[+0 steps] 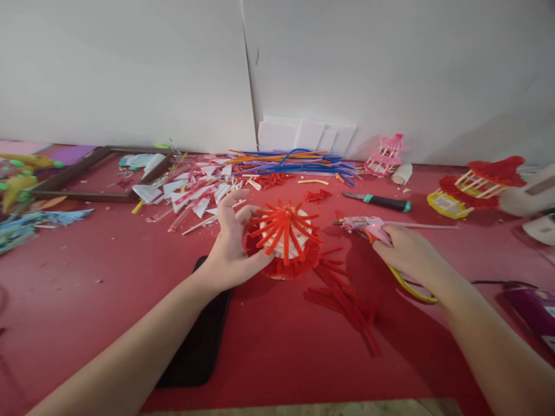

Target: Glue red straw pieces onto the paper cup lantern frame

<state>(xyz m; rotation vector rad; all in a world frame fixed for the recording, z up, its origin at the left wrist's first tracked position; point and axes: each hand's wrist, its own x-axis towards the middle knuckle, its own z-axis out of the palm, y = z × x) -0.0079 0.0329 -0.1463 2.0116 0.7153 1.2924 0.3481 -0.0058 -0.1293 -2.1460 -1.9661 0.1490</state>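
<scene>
My left hand (236, 248) curls around the side of a small round craft model (286, 237), with thumb and fingers on its edge. Short red pipe cleaners fan down from the model's peak over a whitish disc, and a wider red fringe circles it below. To the right, my right hand (401, 245) grips a pink hot glue gun (368, 226). Its nozzle points left toward the model without touching it, and a clear glue stick (422, 225) juts from its back. Loose cut red pipe cleaners (342, 303) lie just right of the model.
A black phone (202, 341) lies partly under my left forearm. Behind are a utility knife (377, 201), long coloured pipe cleaners (299, 163) and white scraps (195, 193). A pink pagoda model (385, 156) and a red-roofed one (481, 185) stand right. A brown frame (91, 197) lies left.
</scene>
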